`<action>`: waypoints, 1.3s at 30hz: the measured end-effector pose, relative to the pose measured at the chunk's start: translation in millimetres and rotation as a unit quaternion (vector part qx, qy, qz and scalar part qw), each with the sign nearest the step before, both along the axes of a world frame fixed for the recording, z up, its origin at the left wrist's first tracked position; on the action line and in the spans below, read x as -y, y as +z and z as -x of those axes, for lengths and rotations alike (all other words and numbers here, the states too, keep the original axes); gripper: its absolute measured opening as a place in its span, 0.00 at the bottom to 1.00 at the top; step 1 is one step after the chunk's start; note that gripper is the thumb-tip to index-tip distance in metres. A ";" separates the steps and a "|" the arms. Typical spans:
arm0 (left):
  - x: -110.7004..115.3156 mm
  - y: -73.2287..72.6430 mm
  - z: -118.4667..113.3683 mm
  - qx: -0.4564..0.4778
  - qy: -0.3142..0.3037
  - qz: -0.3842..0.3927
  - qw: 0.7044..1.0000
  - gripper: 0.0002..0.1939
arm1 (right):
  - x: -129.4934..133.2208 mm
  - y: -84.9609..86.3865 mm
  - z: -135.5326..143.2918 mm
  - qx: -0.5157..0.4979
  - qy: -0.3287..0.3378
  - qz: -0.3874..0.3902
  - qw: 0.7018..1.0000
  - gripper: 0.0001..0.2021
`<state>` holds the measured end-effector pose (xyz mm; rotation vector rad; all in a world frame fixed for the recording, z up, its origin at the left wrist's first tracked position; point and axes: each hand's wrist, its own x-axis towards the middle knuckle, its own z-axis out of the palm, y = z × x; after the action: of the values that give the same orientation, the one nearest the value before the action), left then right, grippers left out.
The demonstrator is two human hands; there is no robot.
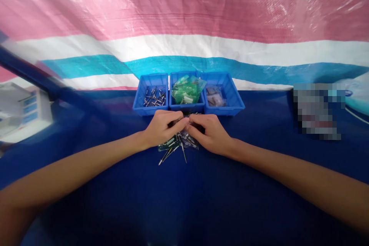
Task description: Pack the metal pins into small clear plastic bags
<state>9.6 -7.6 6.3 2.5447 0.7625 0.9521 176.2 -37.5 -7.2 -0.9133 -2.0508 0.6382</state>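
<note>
My left hand (165,127) and my right hand (211,132) meet over a small pile on the blue table, thumbs and forefingers pinched. Between them they appear to grip a clear plastic bag (191,141); the fingers cover much of it. Loose metal pop rivets (167,154) with long thin shanks stick out below the hands, toward me. A greenish packet (168,144) lies under my left hand. Just behind stand three blue bins: the left bin (136,102) has pop rivets, the middle bin (184,107) green plastic packets (187,90), the right bin (235,100) clear bags (215,97).
The dark blue table (178,203) stretches out on both sides. A white device (31,111) with blue buttons stands at the far left. At the right lies a blurred-out object (317,111), with a pale cable beside it. A striped plastic sheet (184,15) hangs behind.
</note>
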 end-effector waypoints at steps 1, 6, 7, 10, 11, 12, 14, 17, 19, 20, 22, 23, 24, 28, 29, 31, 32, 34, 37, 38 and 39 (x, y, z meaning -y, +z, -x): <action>0.0 0.1 0.0 -0.001 0.000 0.001 1.000 0.19 | 0.0 0.1 -0.1 0.000 0.000 0.000 1.000 0.13; -0.3 0.0 0.2 -0.002 0.000 0.004 1.000 0.19 | -0.1 0.5 -0.3 -0.002 0.001 0.000 1.000 0.13; -0.4 0.0 0.3 -0.003 0.001 0.004 1.000 0.19 | -0.2 0.5 -0.3 -0.003 0.001 0.001 1.000 0.14; -0.4 -0.1 0.2 -0.008 0.003 0.003 1.000 0.19 | -0.5 0.5 -0.1 -0.004 0.003 0.002 1.000 0.14; -0.4 -0.1 0.2 -0.009 0.004 0.002 1.000 0.19 | -0.5 0.5 -0.1 -0.005 0.003 0.003 1.000 0.14; -0.4 -0.1 0.1 -0.010 0.005 0.001 1.000 0.19 | -0.5 0.5 -0.1 -0.006 0.003 0.003 1.000 0.14; -0.3 -0.1 0.0 -0.009 0.004 -0.001 1.000 0.20 | -0.4 0.5 -0.2 -0.006 0.003 0.005 1.000 0.14; -0.4 -0.3 -0.2 -0.007 0.002 -0.005 1.000 0.20 | -0.3 0.5 -0.2 -0.003 0.003 0.007 1.000 0.14; -0.6 -0.4 -0.3 -0.006 0.002 -0.008 1.000 0.19 | -0.4 0.4 -0.3 -0.001 0.002 0.009 1.000 0.14; -0.7 -0.5 -0.3 -0.006 0.002 -0.010 1.000 0.19 | -0.5 0.4 -0.4 0.001 0.003 0.010 1.000 0.14; -0.8 -0.6 -0.4 -0.008 0.001 -0.012 1.000 0.19 | -0.5 0.3 -0.5 0.003 0.006 0.012 1.000 0.14; -0.9 -0.6 -0.4 -0.009 0.001 -0.013 1.000 0.19 | -0.5 0.2 -0.5 0.003 0.007 0.013 1.000 0.14; -0.9 -0.6 -0.4 -0.011 0.000 -0.015 1.000 0.19 | -0.5 0.2 -0.6 0.003 0.007 0.013 1.000 0.14; -0.8 -0.4 -0.5 -0.015 0.003 -0.015 1.000 0.20 | -0.4 0.1 -0.5 0.002 0.009 0.011 1.000 0.14; -0.8 -0.3 -0.5 -0.014 0.003 -0.014 1.000 0.20 | -0.4 0.2 -0.4 0.002 0.009 0.011 1.000 0.14; -0.7 -0.3 -0.6 -0.013 0.003 -0.011 1.000 0.19 | -0.5 0.3 -0.4 0.001 0.008 0.010 1.000 0.14; -0.7 -0.2 -0.6 -0.012 0.002 -0.010 1.000 0.19 | -0.5 0.4 -0.4 0.002 0.007 0.009 1.000 0.14; -0.7 -0.3 -0.7 -0.011 0.001 -0.008 1.000 0.19 | -0.6 0.5 -0.5 0.005 0.006 0.009 1.000 0.14; -0.6 -0.3 -0.7 -0.009 0.002 -0.007 1.000 0.19 | -0.5 0.4 -0.6 0.004 0.007 0.005 1.000 0.14; -0.6 -0.3 -0.7 -0.009 0.002 -0.007 1.000 0.19 | -0.5 0.2 -0.6 0.002 0.008 0.004 1.000 0.14; -0.5 -0.3 -0.7 -0.010 0.003 -0.007 1.000 0.19 | -0.5 0.1 -0.6 0.001 0.008 0.003 1.000 0.14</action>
<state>10.3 -7.1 6.0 2.5685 0.7722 0.9380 176.8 -37.0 -7.1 -0.9009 -2.0603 0.6524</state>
